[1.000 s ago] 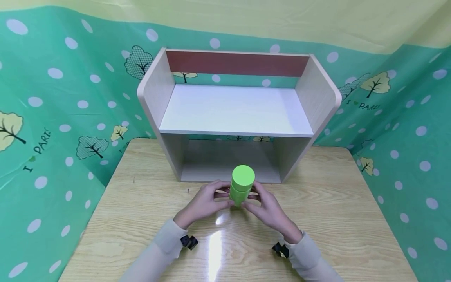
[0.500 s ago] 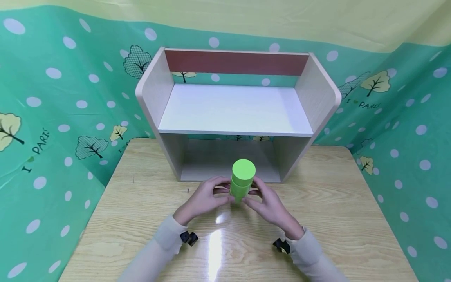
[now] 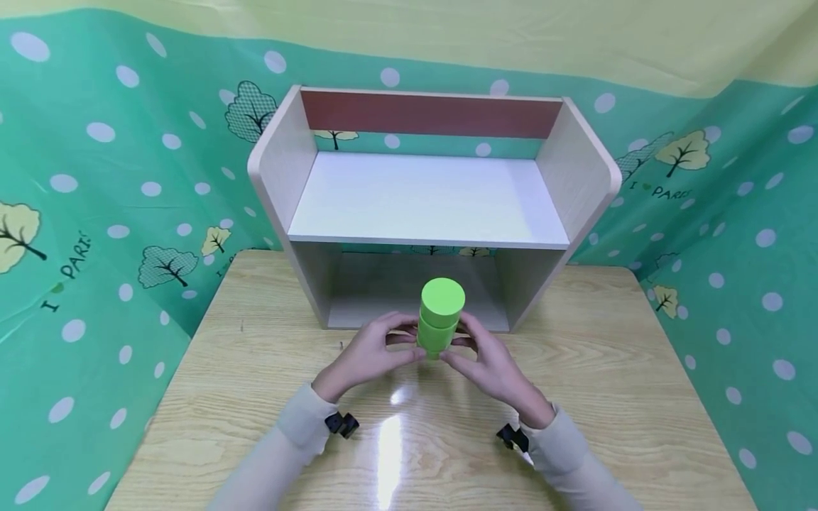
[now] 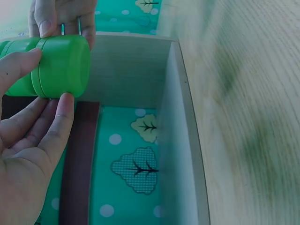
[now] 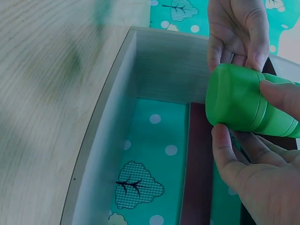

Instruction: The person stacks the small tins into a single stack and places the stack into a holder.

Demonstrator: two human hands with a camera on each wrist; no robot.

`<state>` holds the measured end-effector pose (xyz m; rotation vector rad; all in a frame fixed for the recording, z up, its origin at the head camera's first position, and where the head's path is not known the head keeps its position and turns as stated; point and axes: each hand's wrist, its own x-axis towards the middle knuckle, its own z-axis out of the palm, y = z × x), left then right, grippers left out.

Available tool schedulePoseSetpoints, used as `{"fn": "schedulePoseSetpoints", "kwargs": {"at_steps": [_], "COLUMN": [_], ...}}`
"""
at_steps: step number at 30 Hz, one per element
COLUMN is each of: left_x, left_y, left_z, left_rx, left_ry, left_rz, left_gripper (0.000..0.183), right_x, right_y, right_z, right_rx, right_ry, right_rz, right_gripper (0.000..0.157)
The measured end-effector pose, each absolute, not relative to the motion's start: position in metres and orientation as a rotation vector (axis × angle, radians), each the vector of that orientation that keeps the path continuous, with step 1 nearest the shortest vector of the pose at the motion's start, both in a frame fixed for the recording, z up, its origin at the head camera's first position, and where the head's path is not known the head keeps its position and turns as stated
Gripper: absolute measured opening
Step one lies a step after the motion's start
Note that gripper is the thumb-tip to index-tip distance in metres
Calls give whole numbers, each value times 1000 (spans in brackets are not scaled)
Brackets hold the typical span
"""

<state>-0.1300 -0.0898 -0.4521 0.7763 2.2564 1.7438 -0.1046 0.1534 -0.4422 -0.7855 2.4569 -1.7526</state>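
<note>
A green bottle with a wide round lid stands upright in the head view, in front of the shelf unit. From the left side my left hand grips its lower body, with the thumb in front and fingers behind. My right hand holds the opposite side in the same way. In the left wrist view the rounded end of the bottle shows between both hands' fingers. The right wrist view has the bottle off the table, held by thumbs and fingertips.
A two-level shelf unit stands at the back of the wooden table, its upper board white and its lower compartment shaded. Behind hangs a green patterned curtain.
Both hands have raised the bottle and moved it slightly forward, toward the shelf unit. The grip looks the same; the shelf unit has not moved.
</note>
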Motion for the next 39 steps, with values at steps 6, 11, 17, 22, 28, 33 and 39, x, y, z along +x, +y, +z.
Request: {"fn": "schedulePoseSetpoints", "kwargs": {"at_steps": [6,11,17,22,28,33,39], "left_x": [-132,-134,-135,-136,-136,-138,-141], "left_y": [-90,-91,-92,-92,-92,-92,-91], "left_z": [-445,-441,-437,-434,-429,-425,-421], "left_rx": [815,835,860,858,857,871,886], "left_ry": [2317,2329,2326,2307,2297,2292,2285], "left_rz": [1699,1700,1720,1741,1748,1764,1781], "left_gripper": [53,53,51,50,49,49,48], "right_x": [-107,-109,-110,-111,-112,-113,-115], "right_y": [154,154,154,154,154,154,155], "right_z": [-439,-433,-428,-423,-420,-416,-411], "right_rx": [-836,-843,-836,-836,-873,-899,-924], "right_ry": [2453,2451,2461,2444,2455,2453,2457], "right_rz": [-1772,-1765,-1738,-1748,-1755,-1760,-1763], "right_gripper": [69,71,69,69,71,71,70]}}
